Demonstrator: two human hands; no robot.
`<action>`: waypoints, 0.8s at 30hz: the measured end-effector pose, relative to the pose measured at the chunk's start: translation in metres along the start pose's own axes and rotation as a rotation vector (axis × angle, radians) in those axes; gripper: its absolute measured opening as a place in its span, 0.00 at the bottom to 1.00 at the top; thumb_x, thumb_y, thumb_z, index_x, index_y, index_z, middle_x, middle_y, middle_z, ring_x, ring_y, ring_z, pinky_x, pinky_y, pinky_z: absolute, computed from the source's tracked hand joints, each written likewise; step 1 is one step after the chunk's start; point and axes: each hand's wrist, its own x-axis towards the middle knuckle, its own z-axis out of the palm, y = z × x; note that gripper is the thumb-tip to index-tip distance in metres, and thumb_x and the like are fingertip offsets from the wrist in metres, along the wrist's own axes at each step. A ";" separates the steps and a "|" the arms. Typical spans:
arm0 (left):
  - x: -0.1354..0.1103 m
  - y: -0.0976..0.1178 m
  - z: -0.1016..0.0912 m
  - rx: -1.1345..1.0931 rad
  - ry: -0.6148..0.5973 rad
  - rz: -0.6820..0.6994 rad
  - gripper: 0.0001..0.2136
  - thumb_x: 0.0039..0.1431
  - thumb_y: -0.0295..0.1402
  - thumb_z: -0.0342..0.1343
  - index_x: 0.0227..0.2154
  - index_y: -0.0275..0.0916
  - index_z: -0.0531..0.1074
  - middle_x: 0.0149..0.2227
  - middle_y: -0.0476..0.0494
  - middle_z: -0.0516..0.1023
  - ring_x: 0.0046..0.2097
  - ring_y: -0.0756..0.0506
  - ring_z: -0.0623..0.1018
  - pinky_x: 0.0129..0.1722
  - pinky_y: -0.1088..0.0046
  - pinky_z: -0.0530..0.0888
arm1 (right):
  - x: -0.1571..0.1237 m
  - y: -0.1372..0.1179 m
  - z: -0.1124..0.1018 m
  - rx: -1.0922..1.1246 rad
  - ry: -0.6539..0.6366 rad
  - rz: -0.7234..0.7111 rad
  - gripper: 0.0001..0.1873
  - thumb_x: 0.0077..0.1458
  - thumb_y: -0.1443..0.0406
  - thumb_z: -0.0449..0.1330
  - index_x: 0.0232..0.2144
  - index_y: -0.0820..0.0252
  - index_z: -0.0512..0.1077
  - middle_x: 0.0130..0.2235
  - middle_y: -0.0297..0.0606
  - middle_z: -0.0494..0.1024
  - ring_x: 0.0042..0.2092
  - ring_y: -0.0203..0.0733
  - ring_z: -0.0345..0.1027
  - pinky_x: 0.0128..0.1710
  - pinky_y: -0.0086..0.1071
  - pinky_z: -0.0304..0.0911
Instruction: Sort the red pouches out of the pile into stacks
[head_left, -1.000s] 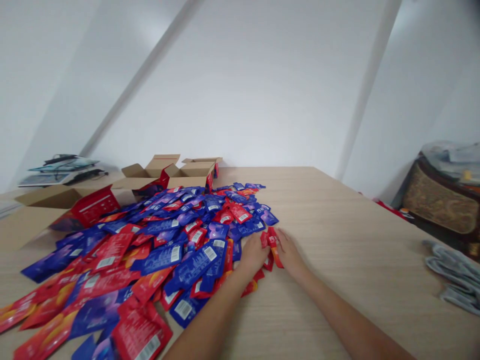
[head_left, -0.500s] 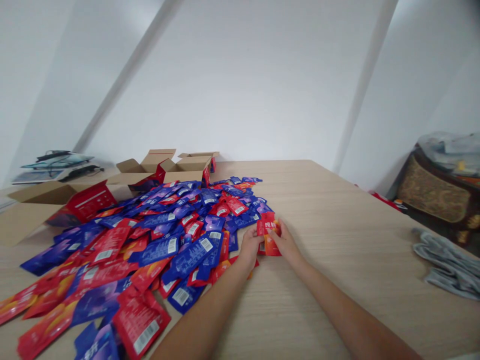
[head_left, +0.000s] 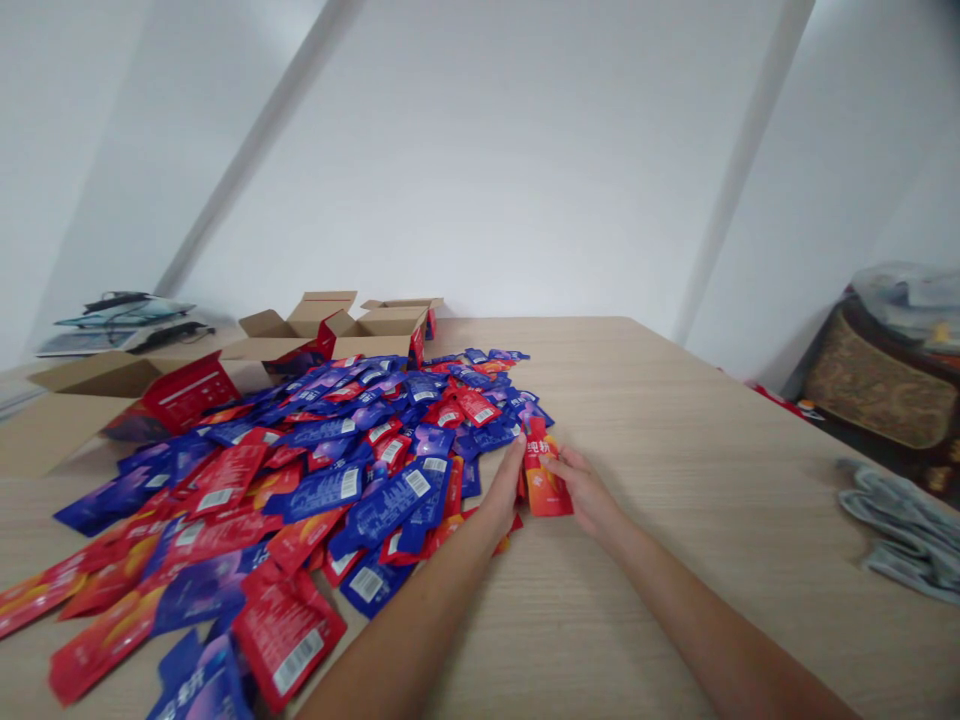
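The right hand (head_left: 588, 492) is pinching a red packet (head_left: 543, 485), seemingly squaring it beside the left hand (head_left: 504, 490), whose grip is unclear; the next move is calling for aligned edges.

On the table (head_left: 712, 480), the pile (head_left: 382, 510) has boxes (head_left: 382, 347) behind and at its back left, the stack (head_left: 124, 325) farther back left, a packet (head_left: 546, 490) just right between left hand (head_left: 504, 492) and right hand (head_left: 590, 495), and the cloth (head_left: 904, 535) well to its right.
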 end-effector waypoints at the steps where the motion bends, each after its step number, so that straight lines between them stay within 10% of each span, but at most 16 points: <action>1: -0.003 0.003 0.002 -0.025 -0.058 -0.063 0.18 0.52 0.45 0.57 0.39 0.36 0.73 0.39 0.40 0.80 0.44 0.41 0.78 0.47 0.63 0.72 | 0.000 0.001 0.002 0.011 -0.004 -0.005 0.18 0.41 0.59 0.66 0.36 0.57 0.72 0.36 0.37 0.81 0.35 0.45 0.75 0.38 0.37 0.69; 10: -0.002 0.008 -0.001 -0.156 -0.031 -0.193 0.16 0.56 0.40 0.50 0.39 0.33 0.71 0.35 0.40 0.80 0.38 0.42 0.80 0.39 0.65 0.76 | 0.008 0.007 -0.011 0.015 0.212 -0.112 0.15 0.42 0.57 0.64 0.33 0.55 0.71 0.33 0.33 0.79 0.34 0.43 0.73 0.36 0.37 0.69; 16: -0.006 0.002 -0.001 -0.092 -0.135 -0.134 0.14 0.47 0.26 0.60 0.39 0.30 0.73 0.34 0.40 0.81 0.34 0.45 0.80 0.41 0.69 0.74 | 0.014 0.031 -0.009 -0.380 0.278 -0.321 0.17 0.49 0.53 0.56 0.39 0.56 0.69 0.39 0.38 0.75 0.43 0.47 0.68 0.46 0.43 0.64; 24: 0.006 0.005 -0.013 -0.195 0.070 -0.248 0.09 0.52 0.25 0.55 0.38 0.32 0.71 0.30 0.40 0.80 0.29 0.46 0.79 0.34 0.71 0.75 | 0.036 0.046 -0.013 -0.661 0.360 -0.548 0.28 0.54 0.56 0.50 0.55 0.58 0.58 0.56 0.46 0.63 0.58 0.48 0.55 0.58 0.48 0.50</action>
